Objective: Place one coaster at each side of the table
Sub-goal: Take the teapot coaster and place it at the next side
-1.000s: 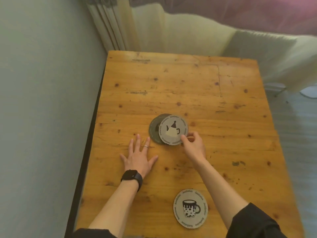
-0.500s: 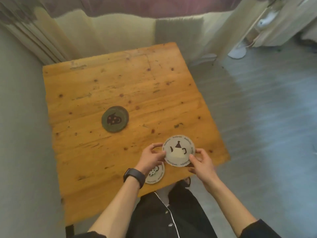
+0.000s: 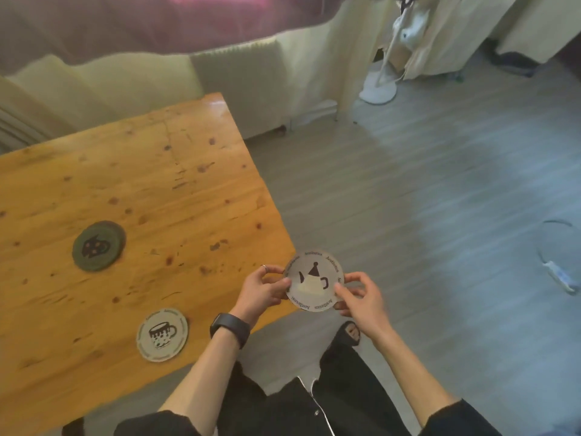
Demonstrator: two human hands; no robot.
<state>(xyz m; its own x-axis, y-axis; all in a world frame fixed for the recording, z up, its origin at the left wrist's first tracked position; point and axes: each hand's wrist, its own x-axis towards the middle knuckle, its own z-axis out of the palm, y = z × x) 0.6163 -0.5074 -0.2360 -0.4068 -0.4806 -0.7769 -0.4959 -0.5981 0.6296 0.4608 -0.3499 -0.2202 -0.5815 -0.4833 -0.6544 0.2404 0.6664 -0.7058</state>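
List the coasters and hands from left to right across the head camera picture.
Dark green round coaster with a black figure → pale grey round coaster with a spotted mug → left hand → pale grey round coaster with a teapot, held by both hands → right hand.

Teapot coaster (image 3: 313, 281): round, pale grey, dark teapot print, ring of lettering; was held face-up off table corner, at 3 o'clock from cup coaster.
Cup coaster (image 3: 162, 334): pale grey, spotted mug print; lay flat near table's near edge.
Dark coaster (image 3: 98, 246): olive-green, dark figure; lay flat at 11 o'clock from cup coaster.
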